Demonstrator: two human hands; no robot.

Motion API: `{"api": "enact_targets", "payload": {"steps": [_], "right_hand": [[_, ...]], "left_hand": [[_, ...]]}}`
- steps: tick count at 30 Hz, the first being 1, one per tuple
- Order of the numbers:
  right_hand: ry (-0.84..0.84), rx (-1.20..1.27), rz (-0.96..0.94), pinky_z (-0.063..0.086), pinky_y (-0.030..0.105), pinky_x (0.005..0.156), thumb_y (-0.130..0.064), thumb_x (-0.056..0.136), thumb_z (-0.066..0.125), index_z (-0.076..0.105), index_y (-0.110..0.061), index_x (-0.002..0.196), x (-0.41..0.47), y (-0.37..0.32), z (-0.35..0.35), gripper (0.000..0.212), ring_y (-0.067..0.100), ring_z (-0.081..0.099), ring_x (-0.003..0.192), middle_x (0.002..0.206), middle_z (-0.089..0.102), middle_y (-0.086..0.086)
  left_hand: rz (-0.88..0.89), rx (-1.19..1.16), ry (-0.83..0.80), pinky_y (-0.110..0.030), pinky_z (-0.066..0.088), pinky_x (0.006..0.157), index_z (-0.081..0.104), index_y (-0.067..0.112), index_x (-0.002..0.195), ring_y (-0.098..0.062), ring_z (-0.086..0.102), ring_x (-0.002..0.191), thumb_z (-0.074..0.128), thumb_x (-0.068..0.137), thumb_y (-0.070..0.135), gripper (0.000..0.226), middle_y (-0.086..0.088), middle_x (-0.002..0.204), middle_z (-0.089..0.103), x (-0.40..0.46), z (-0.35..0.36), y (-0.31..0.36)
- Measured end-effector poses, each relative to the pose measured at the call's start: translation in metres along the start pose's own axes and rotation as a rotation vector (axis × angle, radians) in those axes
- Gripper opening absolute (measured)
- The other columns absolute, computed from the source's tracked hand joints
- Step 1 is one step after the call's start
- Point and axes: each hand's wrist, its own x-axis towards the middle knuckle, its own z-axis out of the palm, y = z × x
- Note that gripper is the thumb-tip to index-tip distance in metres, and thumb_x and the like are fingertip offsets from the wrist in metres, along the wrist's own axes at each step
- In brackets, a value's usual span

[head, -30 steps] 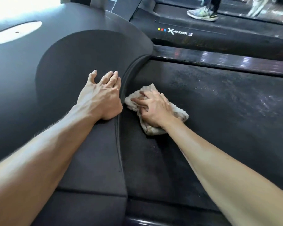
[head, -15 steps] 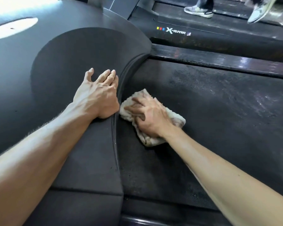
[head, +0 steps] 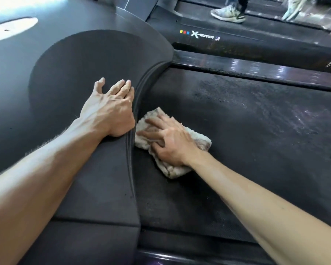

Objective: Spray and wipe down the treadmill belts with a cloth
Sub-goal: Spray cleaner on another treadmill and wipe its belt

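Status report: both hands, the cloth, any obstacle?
Left hand flat on motor cover. Right hand presses cloth on belt. Nothing in the way.

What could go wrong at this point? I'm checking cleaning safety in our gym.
1. The right hand presses the cloth right beside the seam where the belt meets the motor cover; cloth or fingertips might catch there if the belt moved.
2. The left hand braces on the cover near its edge and could slip into that gap.
3. Someone's shoes are on the next treadmill, close by.
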Motion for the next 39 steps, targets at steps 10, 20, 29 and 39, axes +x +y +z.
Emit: {"api": "enact_targets", "payload": {"steps": [10, 20, 29, 39], "right_hand": [[0.026, -0.049, 0.179, 0.010, 0.040, 0.128, -0.047, 0.090, 0.040, 0.055, -0.055, 0.139, 0.019, 0.014, -0.007, 0.052, 0.019, 0.019, 0.155, 0.164, 0.033, -0.012], [-0.020, 0.059, 0.080, 0.011, 0.040, 0.128, -0.043, 0.088, 0.044, 0.062, -0.053, 0.134, -0.056, 0.013, -0.010, 0.050, 0.014, 0.021, 0.155, 0.162, 0.038, -0.014], [0.022, 0.039, -0.028, 0.002, 0.040, 0.126, -0.042, 0.086, 0.036, 0.062, -0.049, 0.136, -0.065, -0.028, 0.002, 0.056, 0.020, 0.013, 0.158, 0.164, 0.036, -0.008], [0.011, -0.020, 0.227, 0.004, 0.052, 0.127, -0.041, 0.085, 0.044, 0.059, -0.049, 0.139, -0.027, -0.038, 0.002, 0.056, 0.027, 0.011, 0.158, 0.165, 0.033, -0.006]], "left_hand": [[0.004, -0.014, 0.001, -0.052, -0.001, 0.124, 0.005, 0.012, 0.162, -0.012, -0.007, 0.156, 0.024, 0.100, 0.033, 0.068, 0.000, 0.171, -0.006, 0.002, 0.001, 0.000], [0.049, -0.186, 0.004, -0.049, -0.004, 0.126, 0.024, 0.020, 0.160, -0.008, -0.003, 0.156, 0.031, 0.103, 0.043, 0.062, 0.005, 0.170, 0.006, -0.047, -0.018, -0.006], [0.097, -0.132, 0.048, -0.046, -0.001, 0.126, 0.014, 0.029, 0.162, -0.008, -0.003, 0.156, 0.021, 0.099, 0.055, 0.069, 0.007, 0.170, 0.001, -0.098, -0.009, -0.009], [0.061, -0.254, 0.170, -0.048, 0.014, 0.124, 0.046, 0.019, 0.151, -0.010, 0.022, 0.153, 0.044, 0.095, 0.030, 0.056, 0.001, 0.164, 0.032, -0.095, -0.002, -0.005]]}}
